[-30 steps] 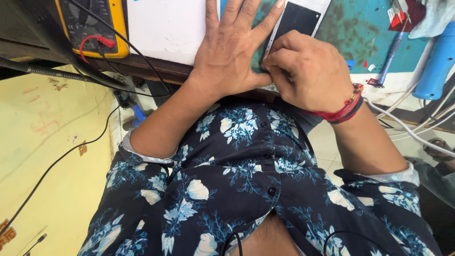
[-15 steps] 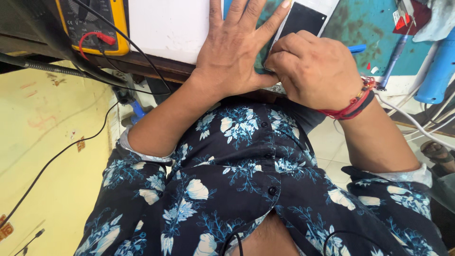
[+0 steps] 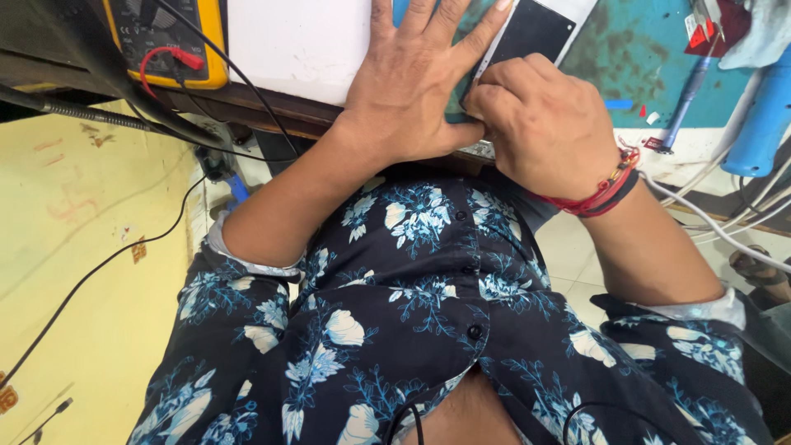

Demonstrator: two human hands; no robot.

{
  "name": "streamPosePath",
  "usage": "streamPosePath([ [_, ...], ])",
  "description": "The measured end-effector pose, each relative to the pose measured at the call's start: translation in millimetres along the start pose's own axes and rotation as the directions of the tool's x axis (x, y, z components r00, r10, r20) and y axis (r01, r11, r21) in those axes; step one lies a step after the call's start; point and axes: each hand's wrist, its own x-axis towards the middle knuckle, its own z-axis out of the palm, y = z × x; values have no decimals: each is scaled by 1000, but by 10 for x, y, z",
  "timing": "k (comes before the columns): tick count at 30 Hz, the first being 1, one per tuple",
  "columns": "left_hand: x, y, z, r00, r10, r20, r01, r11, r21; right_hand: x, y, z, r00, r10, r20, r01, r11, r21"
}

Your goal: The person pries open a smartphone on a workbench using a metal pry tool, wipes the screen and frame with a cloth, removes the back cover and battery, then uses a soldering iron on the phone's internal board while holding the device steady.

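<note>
Left hand (image 3: 412, 91) spread flat on glossy black rectangular phone (image 3: 531, 33); right hand (image 3: 544, 124) curled, pinching its edge.

My hands: two, left hand (image 3: 409, 92) and right hand (image 3: 550, 124)
Phones under my hands: one phone (image 3: 534, 35)
Yellow multimeters: one multimeter (image 3: 169, 39)
Blue-handled tools I see: two, slim tool (image 3: 688, 97), thick handle (image 3: 764, 115)
Red wrist threads: one wristband (image 3: 606, 188)

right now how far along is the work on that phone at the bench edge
Done: the phone lies flat, dark side up, on the green mat. In hand: the left hand presses flat beside it while the right hand works at its lower corner; whether it holds a tool is hidden. Left: the phone looks closed, with no parts out. The blue-handled tool lies untouched.
</note>
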Motion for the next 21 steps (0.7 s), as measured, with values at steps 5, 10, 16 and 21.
streamPosePath([
  [5,-221,263,-25,1000,8,-2,-8,1000,23,-188,-48,-188,989,-91,118,84,995,60],
  [10,-614,538,-296,999,14,-51,-12,999,44,-476,-451,-326,996,14,-91,4,980,199],
  [16,-851,896,-432,986,-22,-166,20,1000,-18,-676,-901,-363,817,375,-437,-149,871,469],
  [21,-831,949,-539,976,11,-220,-27,997,-67,-835,-918,-325,609,718,-337,-138,514,846],
])
